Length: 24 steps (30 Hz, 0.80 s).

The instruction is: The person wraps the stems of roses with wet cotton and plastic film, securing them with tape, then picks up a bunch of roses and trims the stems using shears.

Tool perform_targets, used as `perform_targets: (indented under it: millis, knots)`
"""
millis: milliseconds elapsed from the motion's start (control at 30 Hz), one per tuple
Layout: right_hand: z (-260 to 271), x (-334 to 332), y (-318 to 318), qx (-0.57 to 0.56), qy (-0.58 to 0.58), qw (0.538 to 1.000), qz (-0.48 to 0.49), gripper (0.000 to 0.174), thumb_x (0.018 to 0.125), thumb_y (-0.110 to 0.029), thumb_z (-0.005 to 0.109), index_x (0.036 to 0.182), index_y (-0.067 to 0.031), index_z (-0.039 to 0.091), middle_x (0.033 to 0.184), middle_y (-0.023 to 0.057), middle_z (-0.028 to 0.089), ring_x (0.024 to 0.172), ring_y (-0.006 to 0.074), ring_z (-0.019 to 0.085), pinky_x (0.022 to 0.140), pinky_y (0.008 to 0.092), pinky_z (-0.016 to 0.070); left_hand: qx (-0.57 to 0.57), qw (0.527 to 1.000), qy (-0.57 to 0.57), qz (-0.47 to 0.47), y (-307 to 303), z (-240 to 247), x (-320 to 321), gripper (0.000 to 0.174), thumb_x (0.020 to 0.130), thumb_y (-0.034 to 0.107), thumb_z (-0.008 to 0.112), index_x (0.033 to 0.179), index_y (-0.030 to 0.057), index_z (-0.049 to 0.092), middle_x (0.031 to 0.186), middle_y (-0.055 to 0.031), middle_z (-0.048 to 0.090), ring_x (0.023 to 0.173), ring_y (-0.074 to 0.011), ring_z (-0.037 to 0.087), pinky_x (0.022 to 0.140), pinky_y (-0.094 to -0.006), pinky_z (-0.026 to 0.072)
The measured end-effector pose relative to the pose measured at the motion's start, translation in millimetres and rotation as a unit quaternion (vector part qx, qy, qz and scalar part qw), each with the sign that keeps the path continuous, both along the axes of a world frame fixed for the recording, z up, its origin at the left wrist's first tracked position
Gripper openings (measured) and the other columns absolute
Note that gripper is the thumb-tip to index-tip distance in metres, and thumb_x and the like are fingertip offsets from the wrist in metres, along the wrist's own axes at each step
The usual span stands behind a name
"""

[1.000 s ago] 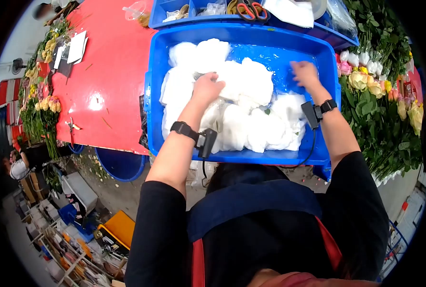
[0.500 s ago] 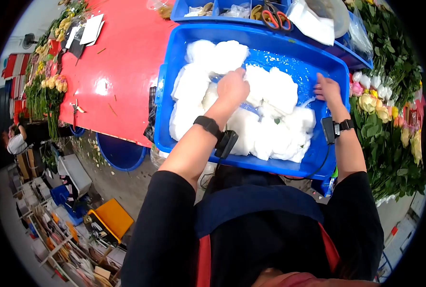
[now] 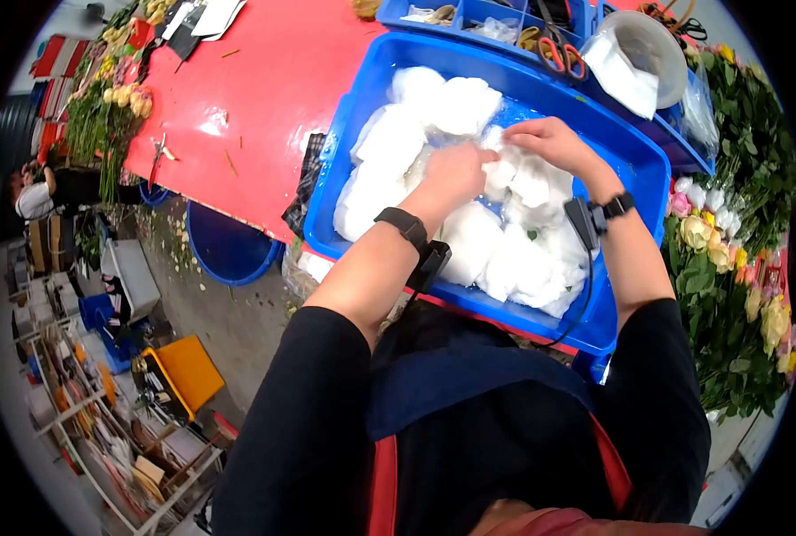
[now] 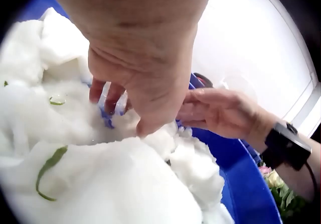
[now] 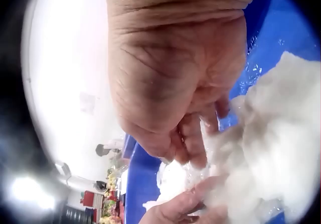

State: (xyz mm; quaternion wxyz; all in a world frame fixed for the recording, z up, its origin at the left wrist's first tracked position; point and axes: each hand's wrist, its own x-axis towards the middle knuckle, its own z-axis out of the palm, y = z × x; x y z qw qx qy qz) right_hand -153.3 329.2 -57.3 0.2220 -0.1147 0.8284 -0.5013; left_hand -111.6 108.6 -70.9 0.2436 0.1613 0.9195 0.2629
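Wet white cotton-like clumps [image 3: 389,143] lie in a blue tub [image 3: 340,107] with some water. Over the middle of the tub is my left hand [image 3: 456,174], its fingers reaching down among the clumps; in the left wrist view the left hand [image 4: 145,83] has its fingers spread and slightly bent at the white material [image 4: 115,179]. Just to the right, my right hand [image 3: 554,145] has its fingertips near the left one. The right wrist view shows the right hand [image 5: 175,83] with loosely bent fingers touching a white clump [image 5: 281,143].
Behind the tub stands a blue divided tray [image 3: 496,13] with scissors [image 3: 561,55] and a clear roll [image 3: 657,54]. Flowers [image 3: 728,259] lie to the right. A red table [image 3: 255,98] extends left, with pruners [image 3: 159,156] on it. A person [image 3: 36,198] is at far left.
The right hand has moved left from the tub's right side to beside the left hand. The left hand has shifted toward the middle of the clumps. The head view has turned.
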Motion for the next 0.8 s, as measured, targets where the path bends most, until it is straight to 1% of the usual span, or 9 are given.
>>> perform_targets:
  millis: [33,167,233,267,467,500,567,700,800]
  knots:
    - [6,7,6,0.055,0.078,0.995,0.022,0.039,0.089,-0.026,0.062,0.113,0.0041,0.063,0.105,0.0135,0.069,0.097,0.0228,0.064,0.087,0.0319,0.0478,0.019,0.999,0.028,0.001,-6,-5,4,0.035,0.082,0.020,0.060,0.116,0.0175,0.066,0.125,-0.0096,0.058,0.116,-0.0313,0.053,0.096,-0.0421,0.0426]
    - [-9,59,71,0.310,0.136,0.915,-0.218,0.049,0.083,-0.036,0.068,0.102,0.0090,0.063,0.088,0.0175,0.069,0.076,0.0237,0.066,0.071,0.0344,0.0529,0.078,0.990,0.111,0.029,-45,5,33,0.030,0.084,0.021,0.060,0.111,0.0085,0.066,0.125,-0.0164,0.058,0.112,-0.0327,0.057,0.094,-0.0391,0.0456]
    - [-3,88,56,0.204,-0.190,0.925,-0.257,0.049,0.082,-0.038,0.070,0.093,0.0097,0.063,0.072,0.0139,0.065,0.057,0.0200,0.063,0.056,0.0338,0.0515,0.125,0.987,0.068,0.073,-72,36,46,0.027,0.083,0.021,0.062,0.106,0.0066,0.067,0.121,-0.0182,0.061,0.109,-0.0327,0.060,0.091,-0.0374,0.0476]
    - [-34,93,56,0.177,-0.163,0.952,-0.188,0.046,0.084,-0.038,0.069,0.085,0.0079,0.064,0.063,0.0092,0.061,0.048,0.0156,0.058,0.047,0.0308,0.0471,0.141,0.983,0.067,0.095,-84,43,55,0.025,0.083,0.020,0.062,0.103,0.0054,0.067,0.118,-0.0181,0.062,0.107,-0.0332,0.060,0.090,-0.0373,0.0479]
    - [-39,98,7,0.160,-0.104,0.960,-0.203,0.042,0.085,-0.036,0.066,0.093,0.0051,0.065,0.075,0.0137,0.066,0.066,0.0191,0.064,0.062,0.0325,0.0502,0.195,0.943,0.215,0.161,-157,66,131,0.017,0.083,0.012,0.065,0.097,0.0019,0.068,0.107,-0.0176,0.067,0.098,-0.0280,0.066,0.082,-0.0334,0.0510]
    - [-23,108,3,0.276,0.043,0.945,-0.169,0.044,0.084,-0.034,0.067,0.106,0.0044,0.064,0.091,0.0171,0.069,0.083,0.0235,0.067,0.074,0.0330,0.0509,0.195,0.946,0.192,0.173,-171,70,148,0.017,0.083,0.011,0.065,0.097,0.0019,0.068,0.105,-0.0177,0.067,0.099,-0.0278,0.066,0.082,-0.0329,0.0512]
    - [4,137,-7,0.268,0.152,0.927,-0.215,0.046,0.082,-0.032,0.068,0.111,0.0033,0.064,0.104,0.0192,0.068,0.095,0.0281,0.066,0.082,0.0346,0.0500,0.194,0.949,0.150,0.199,-201,77,184,0.018,0.082,0.011,0.067,0.097,0.0019,0.068,0.102,-0.0181,0.068,0.099,-0.0274,0.066,0.081,-0.0319,0.0517]
    - [-11,200,-7,0.294,0.137,0.943,-0.075,0.037,0.081,-0.030,0.068,0.104,-0.0004,0.068,0.106,0.0203,0.067,0.101,0.0327,0.063,0.089,0.0383,0.0481,0.125,0.973,0.088,0.172,-263,54,270,0.021,0.082,0.016,0.067,0.098,0.0036,0.068,0.102,-0.0163,0.067,0.097,-0.0341,0.063,0.084,-0.0386,0.0501]
    - [11,230,-39,0.348,0.132,0.920,-0.126,0.037,0.081,-0.030,0.068,0.105,-0.0008,0.068,0.105,0.0214,0.066,0.103,0.0353,0.062,0.090,0.0379,0.0474,0.075,0.974,0.125,0.173,-309,32,347,0.023,0.082,0.018,0.066,0.101,0.0053,0.068,0.104,-0.0168,0.066,0.097,-0.0351,0.063,0.085,-0.0391,0.0501]
